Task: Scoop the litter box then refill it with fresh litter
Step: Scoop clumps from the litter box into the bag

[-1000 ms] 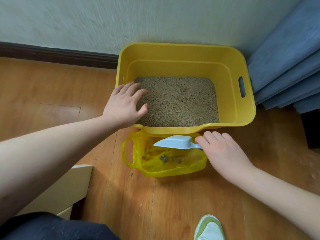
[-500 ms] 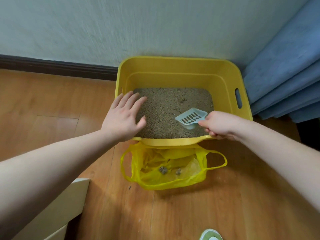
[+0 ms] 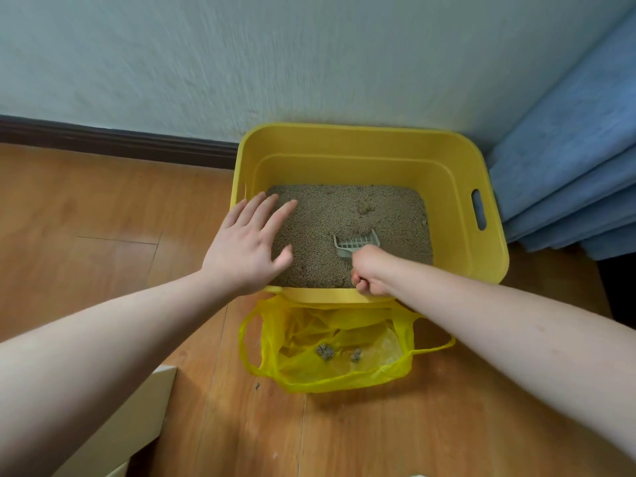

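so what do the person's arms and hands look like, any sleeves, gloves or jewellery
Both forearms are bare as far up as the picture shows, with no sleeve in view. The left hand and the right hand wear no gloves, and no ring, watch or bracelet shows on either. There are no visible markings.

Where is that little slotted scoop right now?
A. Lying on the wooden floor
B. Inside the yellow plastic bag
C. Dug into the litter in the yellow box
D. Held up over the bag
C: the right hand grips the slotted scoop by its handle, and its front edge is pushed into the litter inside the yellow litter box, not over the yellow bag on the floor.
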Action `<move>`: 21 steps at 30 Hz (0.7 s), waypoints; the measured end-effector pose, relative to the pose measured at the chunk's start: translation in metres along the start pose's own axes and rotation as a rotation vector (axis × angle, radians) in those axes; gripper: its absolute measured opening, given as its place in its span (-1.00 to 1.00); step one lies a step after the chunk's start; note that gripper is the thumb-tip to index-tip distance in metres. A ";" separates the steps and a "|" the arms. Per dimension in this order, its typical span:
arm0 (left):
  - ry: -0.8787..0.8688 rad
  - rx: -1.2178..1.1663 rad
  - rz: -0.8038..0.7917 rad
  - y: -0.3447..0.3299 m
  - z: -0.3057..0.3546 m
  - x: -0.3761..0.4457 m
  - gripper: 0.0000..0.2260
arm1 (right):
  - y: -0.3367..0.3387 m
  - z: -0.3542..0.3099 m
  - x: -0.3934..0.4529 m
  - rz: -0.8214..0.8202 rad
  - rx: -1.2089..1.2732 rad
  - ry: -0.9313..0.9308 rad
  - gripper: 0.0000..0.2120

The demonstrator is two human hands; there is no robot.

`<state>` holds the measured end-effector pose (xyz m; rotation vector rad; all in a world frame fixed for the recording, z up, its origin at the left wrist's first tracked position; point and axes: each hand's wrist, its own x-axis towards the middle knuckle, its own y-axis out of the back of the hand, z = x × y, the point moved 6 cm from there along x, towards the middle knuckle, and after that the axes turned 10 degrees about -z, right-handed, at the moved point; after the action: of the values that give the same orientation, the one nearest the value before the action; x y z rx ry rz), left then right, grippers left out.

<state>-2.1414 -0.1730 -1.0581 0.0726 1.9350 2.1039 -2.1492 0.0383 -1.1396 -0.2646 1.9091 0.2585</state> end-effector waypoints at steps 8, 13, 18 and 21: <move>0.001 -0.008 -0.005 -0.001 -0.002 0.000 -0.39 | -0.004 -0.018 0.022 0.080 0.184 0.082 -0.81; 0.002 -0.016 -0.021 0.000 -0.002 0.000 -0.38 | 0.001 -0.030 0.032 0.080 0.210 0.082 -0.75; 0.004 -0.022 -0.016 -0.001 -0.002 0.000 -0.39 | 0.024 -0.043 0.044 0.118 0.148 0.148 -0.69; 0.004 -0.021 -0.018 0.000 -0.002 0.000 -0.39 | 0.041 -0.044 0.050 0.171 0.072 0.205 -0.81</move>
<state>-2.1420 -0.1750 -1.0586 0.0463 1.9088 2.1136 -2.2178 0.0605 -1.1697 -0.0810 2.1426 0.2845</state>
